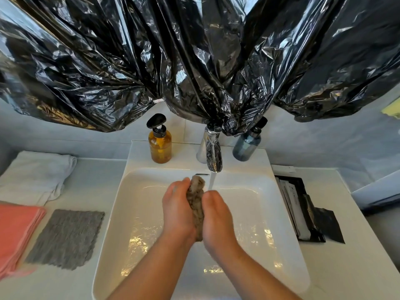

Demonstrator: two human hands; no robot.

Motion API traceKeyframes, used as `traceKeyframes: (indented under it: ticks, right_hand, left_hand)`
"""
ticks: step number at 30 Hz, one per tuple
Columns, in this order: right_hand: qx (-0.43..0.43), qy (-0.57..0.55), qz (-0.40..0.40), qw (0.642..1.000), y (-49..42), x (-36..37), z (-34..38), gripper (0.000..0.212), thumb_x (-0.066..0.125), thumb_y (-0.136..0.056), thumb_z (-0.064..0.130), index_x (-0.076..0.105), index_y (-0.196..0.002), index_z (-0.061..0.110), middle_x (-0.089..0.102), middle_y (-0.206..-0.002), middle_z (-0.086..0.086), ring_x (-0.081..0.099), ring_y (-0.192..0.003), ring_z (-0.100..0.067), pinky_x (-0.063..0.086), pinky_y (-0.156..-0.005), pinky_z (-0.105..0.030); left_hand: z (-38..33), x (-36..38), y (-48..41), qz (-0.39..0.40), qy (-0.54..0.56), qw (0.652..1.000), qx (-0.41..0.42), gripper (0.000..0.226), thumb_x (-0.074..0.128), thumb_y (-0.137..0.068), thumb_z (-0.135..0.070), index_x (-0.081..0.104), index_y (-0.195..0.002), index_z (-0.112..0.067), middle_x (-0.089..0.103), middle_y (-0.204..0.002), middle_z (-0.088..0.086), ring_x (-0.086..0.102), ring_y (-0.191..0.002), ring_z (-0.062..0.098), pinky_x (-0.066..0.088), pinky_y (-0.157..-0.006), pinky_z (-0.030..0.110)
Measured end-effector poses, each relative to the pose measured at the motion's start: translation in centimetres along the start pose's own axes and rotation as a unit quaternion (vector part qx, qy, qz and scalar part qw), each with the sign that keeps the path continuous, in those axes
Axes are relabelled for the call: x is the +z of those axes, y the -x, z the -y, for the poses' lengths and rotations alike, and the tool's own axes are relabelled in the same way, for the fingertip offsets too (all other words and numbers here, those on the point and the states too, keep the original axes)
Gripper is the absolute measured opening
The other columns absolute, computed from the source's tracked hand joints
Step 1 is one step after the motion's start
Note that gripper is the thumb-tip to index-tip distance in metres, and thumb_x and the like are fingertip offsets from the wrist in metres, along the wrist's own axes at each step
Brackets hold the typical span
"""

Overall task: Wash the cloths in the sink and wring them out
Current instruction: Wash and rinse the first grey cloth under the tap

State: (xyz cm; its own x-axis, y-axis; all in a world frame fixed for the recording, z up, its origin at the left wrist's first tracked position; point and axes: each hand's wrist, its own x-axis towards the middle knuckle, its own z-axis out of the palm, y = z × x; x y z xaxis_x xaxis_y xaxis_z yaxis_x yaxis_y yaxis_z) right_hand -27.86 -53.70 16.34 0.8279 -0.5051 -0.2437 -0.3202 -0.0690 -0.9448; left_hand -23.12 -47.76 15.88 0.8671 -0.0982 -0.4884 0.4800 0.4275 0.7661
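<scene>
A wet, bunched brown-grey cloth (pixel 196 195) is squeezed between my two hands above the white sink (pixel 134 182). My left hand (pixel 176 211) grips its left side and my right hand (pixel 217 217) grips its right side; the cloth's top pokes out above my fingers. Water runs from the chrome tap (pixel 213 152) in a thin stream just right of the cloth. A dry grey cloth (pixel 67 238) lies flat on the counter left of the sink, beside a stack of pink cloths (pixel 17 232).
An amber pump bottle (pixel 159 144) and a blue-grey bottle (pixel 247 145) stand behind the basin. A folded white towel (pixel 36 174) lies far left. Black packets (pixel 311 215) lie right of the sink. Black plastic sheeting (pixel 194 57) hangs above.
</scene>
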Motion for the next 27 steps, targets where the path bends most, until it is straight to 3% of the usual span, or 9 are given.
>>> traceKeyframes:
  ticks: [2,6,9,13,15,18,20,23,27]
  right_hand:
    - [-0.026,-0.008,-0.007,1.000,1.0,0.3,-0.6,0.036,0.044,-0.104,0.027,0.053,-0.069,0.028,0.056,-0.063,0.012,0.051,-0.059,-0.003,0.042,-0.055,-0.023]
    - [-0.097,0.023,-0.075,0.992,0.0,0.2,-0.1,0.038,0.043,-0.105,0.020,0.052,-0.068,0.027,0.058,-0.062,0.016,0.052,-0.059,-0.003,0.040,-0.055,-0.018]
    - [-0.098,0.022,-0.114,0.988,-1.4,0.1,1.1,0.039,0.044,-0.105,0.023,0.048,-0.066,0.025,0.054,-0.058,0.012,0.049,-0.054,-0.001,0.038,-0.051,-0.015]
    - [-0.051,-0.010,-0.129,0.990,-3.8,-0.7,2.3,0.039,0.043,-0.105,0.025,0.048,-0.067,0.018,0.046,-0.060,0.006,0.043,-0.055,-0.008,0.040,-0.057,-0.027]
    - [-0.002,-0.045,-0.111,0.993,-4.8,-1.0,2.3,0.036,0.043,-0.103,0.027,0.048,-0.070,0.016,0.045,-0.067,0.000,0.044,-0.064,-0.016,0.039,-0.065,-0.036]
    - [0.035,-0.063,-0.034,0.997,-4.2,-0.8,1.7,0.027,0.042,-0.102,0.034,0.054,-0.084,0.018,0.056,-0.082,-0.003,0.055,-0.079,-0.021,0.048,-0.074,-0.040]
    - [0.014,-0.029,0.014,0.999,-2.9,-0.2,0.8,0.021,0.041,-0.102,0.037,0.055,-0.091,0.026,0.062,-0.093,-0.002,0.062,-0.090,-0.021,0.054,-0.080,-0.042]
    - [-0.040,0.001,0.041,0.998,-1.1,0.2,-0.2,0.025,0.038,-0.108,0.026,0.058,-0.094,0.033,0.066,-0.095,0.007,0.065,-0.094,-0.011,0.053,-0.080,-0.027]
    - [-0.081,0.026,0.049,0.995,-0.5,-0.4,-0.4,0.029,0.037,-0.108,0.025,0.059,-0.090,0.031,0.066,-0.082,0.007,0.065,-0.080,0.002,0.050,-0.068,-0.015]
  left_hand:
    - [-0.3,0.3,-0.4,-0.013,-0.033,0.999,0.018,0.026,0.061,-0.087,-0.033,0.063,-0.086,-0.007,0.062,-0.082,0.015,0.062,-0.078,0.028,0.053,-0.079,0.047]
    - [-0.5,0.8,0.4,0.031,-0.100,0.994,0.040,0.028,0.048,-0.096,-0.004,0.045,-0.068,-0.008,0.042,-0.064,0.006,0.043,-0.051,0.010,0.040,-0.049,0.023]
    - [-0.5,1.0,0.6,0.056,-0.101,0.993,0.023,0.035,0.043,-0.093,0.000,0.040,-0.060,-0.012,0.037,-0.055,0.004,0.036,-0.043,0.012,0.030,-0.040,0.023]
    - [-0.5,0.7,1.2,0.113,-0.069,0.991,-0.028,0.025,0.049,-0.075,-0.014,0.036,-0.053,-0.013,0.030,-0.055,0.006,0.029,-0.049,0.017,0.020,-0.049,0.025]
    - [-0.4,0.4,1.5,0.109,-0.041,0.992,-0.044,0.015,0.051,-0.075,-0.018,0.048,-0.065,-0.007,0.041,-0.068,0.012,0.039,-0.063,0.026,0.030,-0.055,0.029]
    - [-0.1,0.4,0.6,0.086,0.031,0.994,-0.066,0.038,0.044,-0.094,-0.016,0.065,-0.063,-0.008,0.062,-0.070,0.014,0.063,-0.068,0.027,0.046,-0.063,0.033]
    - [0.1,0.5,0.0,0.060,0.035,0.995,-0.072,0.037,0.047,-0.098,-0.023,0.071,-0.075,-0.008,0.068,-0.077,0.013,0.069,-0.073,0.024,0.054,-0.069,0.034]
    - [-0.3,0.5,-1.1,0.006,0.052,0.995,-0.084,0.030,0.061,-0.089,-0.033,0.067,-0.101,-0.006,0.064,-0.091,0.017,0.066,-0.083,0.030,0.056,-0.080,0.041]
    - [-0.3,0.3,-1.6,0.032,0.023,0.992,-0.117,0.043,0.075,-0.063,-0.044,0.064,-0.088,-0.011,0.059,-0.074,0.012,0.062,-0.075,0.028,0.052,-0.081,0.044]
